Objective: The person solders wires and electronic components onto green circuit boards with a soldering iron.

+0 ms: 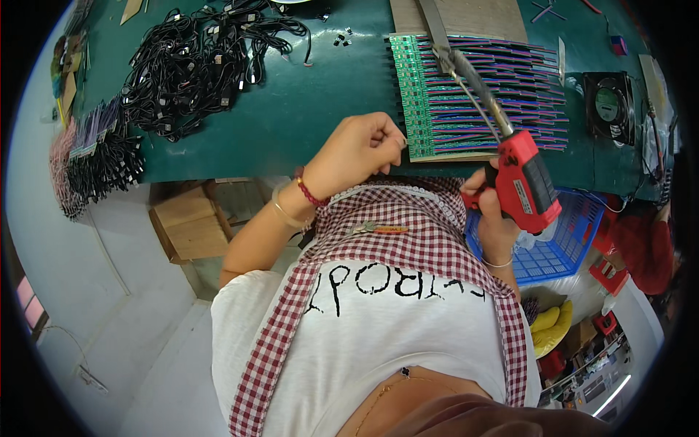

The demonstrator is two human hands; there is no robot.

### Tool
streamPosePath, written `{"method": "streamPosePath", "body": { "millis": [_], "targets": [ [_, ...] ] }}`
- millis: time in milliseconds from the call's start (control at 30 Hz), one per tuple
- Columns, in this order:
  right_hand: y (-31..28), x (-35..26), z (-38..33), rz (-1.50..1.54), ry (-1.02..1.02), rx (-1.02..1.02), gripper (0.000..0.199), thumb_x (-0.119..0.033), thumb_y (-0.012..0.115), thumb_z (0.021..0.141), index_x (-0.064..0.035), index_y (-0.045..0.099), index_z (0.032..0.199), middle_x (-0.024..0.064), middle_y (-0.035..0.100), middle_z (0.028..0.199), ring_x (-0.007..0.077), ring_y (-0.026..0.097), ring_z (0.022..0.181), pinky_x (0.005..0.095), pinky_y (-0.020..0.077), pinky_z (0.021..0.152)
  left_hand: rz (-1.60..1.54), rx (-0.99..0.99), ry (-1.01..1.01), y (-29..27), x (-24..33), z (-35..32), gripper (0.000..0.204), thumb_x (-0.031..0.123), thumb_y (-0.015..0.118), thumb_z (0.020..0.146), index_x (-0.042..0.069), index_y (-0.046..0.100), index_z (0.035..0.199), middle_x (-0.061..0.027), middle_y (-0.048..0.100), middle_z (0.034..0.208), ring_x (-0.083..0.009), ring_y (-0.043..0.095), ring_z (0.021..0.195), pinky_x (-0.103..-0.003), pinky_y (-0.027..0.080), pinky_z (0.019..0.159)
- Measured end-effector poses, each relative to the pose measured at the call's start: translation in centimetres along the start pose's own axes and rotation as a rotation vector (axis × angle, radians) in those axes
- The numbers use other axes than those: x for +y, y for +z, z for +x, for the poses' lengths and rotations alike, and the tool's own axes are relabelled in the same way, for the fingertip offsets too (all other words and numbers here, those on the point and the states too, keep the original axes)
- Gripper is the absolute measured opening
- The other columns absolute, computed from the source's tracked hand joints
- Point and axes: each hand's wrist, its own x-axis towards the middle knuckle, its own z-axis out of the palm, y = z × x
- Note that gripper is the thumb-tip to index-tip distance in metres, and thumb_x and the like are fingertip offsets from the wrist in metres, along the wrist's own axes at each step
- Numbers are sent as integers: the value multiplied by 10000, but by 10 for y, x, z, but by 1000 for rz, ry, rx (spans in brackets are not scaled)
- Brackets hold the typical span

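My right hand (497, 229) is wrapped around the grip of a red and black soldering gun (526, 182). The gun's long metal barrel points away from me, over a row of small green circuit boards (415, 102). From these boards, thin multicoloured wires (502, 105) fan out to the right in rows. Boards and wires lie on a wooden panel (459, 14) on the table. Just left of the near boards is my left hand (360, 149), fingers curled and pinched together; whatever is between them is too small to make out.
A tangled pile of black cables (189, 73) covers the table's far left, with small black connectors (342, 38) beside it. Bundled cables (102, 156) hang over the left edge. A black fan (610, 107) stands at right. Below the table are a blue basket (542, 266) and a cardboard box (191, 226).
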Motion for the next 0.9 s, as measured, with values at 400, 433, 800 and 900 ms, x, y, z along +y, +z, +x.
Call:
{"method": "streamPosePath", "body": {
  "millis": [400, 433, 800, 900],
  "targets": [
    [-52, 4, -55, -70, 303, -82, 314, -302, 671, 799, -6, 588, 863, 32, 569, 708, 119, 525, 623, 252, 431, 568, -44, -128, -158, -14, 0, 25, 136, 102, 561, 839, 11, 524, 744, -47, 595, 647, -59, 536, 512, -170, 408, 440],
    [-53, 7, -57, -74, 322, -80, 308, -296, 668, 802, -5, 591, 866, 30, 570, 710, 119, 525, 625, 253, 430, 573, -37, -142, -165, -15, 1, 26, 140, 106, 566, 838, 16, 524, 739, -44, 594, 645, -56, 535, 513, -169, 406, 440],
    [-64, 23, -64, -386, 228, -143, 306, -351, 650, 803, -49, 620, 835, 13, 580, 703, 154, 552, 634, 282, 431, 603, -39, -159, -179, -16, -1, 29, 159, 124, 575, 836, 21, 524, 725, -39, 591, 637, -53, 531, 511, -166, 404, 441],
    [-62, 22, -64, -360, 220, -122, 302, -349, 648, 802, -49, 619, 811, 21, 581, 701, 164, 551, 632, 288, 428, 595, -42, -150, -179, -15, -1, 28, 158, 122, 575, 836, 22, 522, 725, -41, 591, 637, -54, 530, 510, -166, 403, 442]
  ]
}}
